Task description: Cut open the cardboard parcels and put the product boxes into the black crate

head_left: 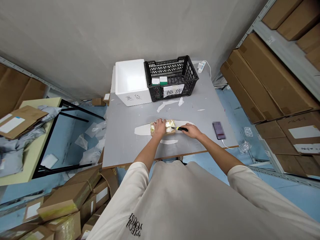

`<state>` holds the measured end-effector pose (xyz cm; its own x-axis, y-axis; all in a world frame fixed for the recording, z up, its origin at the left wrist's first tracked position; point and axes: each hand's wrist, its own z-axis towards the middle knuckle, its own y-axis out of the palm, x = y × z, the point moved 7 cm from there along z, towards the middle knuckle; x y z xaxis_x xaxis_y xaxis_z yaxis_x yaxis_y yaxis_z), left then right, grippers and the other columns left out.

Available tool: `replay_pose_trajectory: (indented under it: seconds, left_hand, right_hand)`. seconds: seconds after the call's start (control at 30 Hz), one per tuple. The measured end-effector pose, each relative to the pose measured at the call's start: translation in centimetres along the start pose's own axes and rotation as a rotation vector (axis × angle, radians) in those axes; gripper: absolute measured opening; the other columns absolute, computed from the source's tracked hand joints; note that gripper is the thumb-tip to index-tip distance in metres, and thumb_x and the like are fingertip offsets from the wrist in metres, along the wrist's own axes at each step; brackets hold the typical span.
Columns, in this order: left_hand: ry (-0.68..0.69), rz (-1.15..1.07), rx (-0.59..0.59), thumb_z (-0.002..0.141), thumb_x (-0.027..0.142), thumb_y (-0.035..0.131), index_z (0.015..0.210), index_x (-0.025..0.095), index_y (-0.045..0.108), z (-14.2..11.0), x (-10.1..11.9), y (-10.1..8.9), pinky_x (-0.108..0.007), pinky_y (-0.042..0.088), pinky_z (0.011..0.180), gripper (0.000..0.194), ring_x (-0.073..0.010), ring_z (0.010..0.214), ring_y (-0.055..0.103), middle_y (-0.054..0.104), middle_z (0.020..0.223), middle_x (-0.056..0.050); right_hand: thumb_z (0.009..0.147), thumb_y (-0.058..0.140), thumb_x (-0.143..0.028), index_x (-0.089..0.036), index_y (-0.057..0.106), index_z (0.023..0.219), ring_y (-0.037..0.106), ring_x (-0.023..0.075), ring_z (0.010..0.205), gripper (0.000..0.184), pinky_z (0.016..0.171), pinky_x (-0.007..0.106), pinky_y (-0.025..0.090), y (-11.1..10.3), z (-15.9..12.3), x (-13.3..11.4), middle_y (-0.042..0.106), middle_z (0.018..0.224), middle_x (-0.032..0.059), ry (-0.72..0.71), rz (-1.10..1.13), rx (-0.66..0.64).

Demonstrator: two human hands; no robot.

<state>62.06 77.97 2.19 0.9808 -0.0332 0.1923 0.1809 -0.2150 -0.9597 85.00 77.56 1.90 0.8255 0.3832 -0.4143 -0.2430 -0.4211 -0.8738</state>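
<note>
A small brown cardboard box wrapped in shiny yellowish tape (170, 123) lies near the middle of the front edge of the grey rectangular worktop (130, 115). The left hand (159, 127) grips it from above, fingers bent over its top. The right hand (192, 130) has its fingers closed around a black and yellow-green cutter (184, 129), tip at the box's right part. A dark phone with a white cable (219, 130) lies near the front right corner. Along the back edge, a black plastic lattice crate (157, 94) stands beside a white foam box (145, 96) at the back left corner.
</note>
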Motion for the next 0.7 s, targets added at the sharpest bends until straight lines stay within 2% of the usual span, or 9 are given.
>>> replay_pose_trajectory:
  seconds: [0.2, 0.43, 0.57, 0.7]
  left_hand:
    - [0.080, -0.001, 0.099, 0.103, 0.029, 0.037, 0.156, 0.022, 0.040, -1.8, 0.2, 0.7, -0.054, 0.029, 0.119, 0.053, -0.0329, 0.146, 0.038, 0.047, 0.154, -0.018]
    - [0.074, -0.020, 0.183, 0.105, 0.033, 0.033, 0.158, 0.022, 0.039, -2.2, -0.2, 1.6, -0.051, 0.027, 0.121, 0.054, -0.0312, 0.147, 0.039, 0.049, 0.156, -0.016]
    - [0.046, -0.044, 0.177, 0.106, 0.033, 0.032, 0.159, 0.022, 0.040, -2.1, -0.4, 2.1, -0.051, 0.025, 0.122, 0.054, -0.0308, 0.149, 0.037, 0.049, 0.157, -0.015]
    - [0.026, -0.082, 0.168, 0.106, 0.033, 0.030, 0.159, 0.021, 0.041, -2.2, -0.4, 2.2, -0.051, 0.024, 0.123, 0.055, -0.0313, 0.150, 0.036, 0.048, 0.158, -0.016]
  right_hand:
    - [0.098, 0.061, -0.038, -0.027, 0.067, 0.138, 0.064, 0.0271, 0.113, 0.041, 0.097, 0.035, 0.048, 0.0, -0.3, -0.3, 0.069, 0.125, 0.0097, 0.004, 0.031, 0.000]
    - [0.100, 0.059, -0.037, -0.026, 0.065, 0.139, 0.063, 0.0260, 0.117, 0.041, 0.101, 0.034, 0.048, 0.1, -0.5, -1.1, 0.068, 0.127, 0.0096, 0.011, 0.119, 0.088]
    - [0.102, 0.057, -0.037, -0.025, 0.066, 0.139, 0.064, 0.0260, 0.113, 0.040, 0.097, 0.035, 0.049, 0.7, -0.3, -0.8, 0.069, 0.124, 0.0096, 0.040, 0.116, 0.125]
    - [0.102, 0.056, -0.038, -0.025, 0.065, 0.140, 0.063, 0.0277, 0.115, 0.041, 0.100, 0.038, 0.047, 1.0, -0.5, -0.1, 0.069, 0.124, 0.0105, 0.038, 0.088, 0.190]
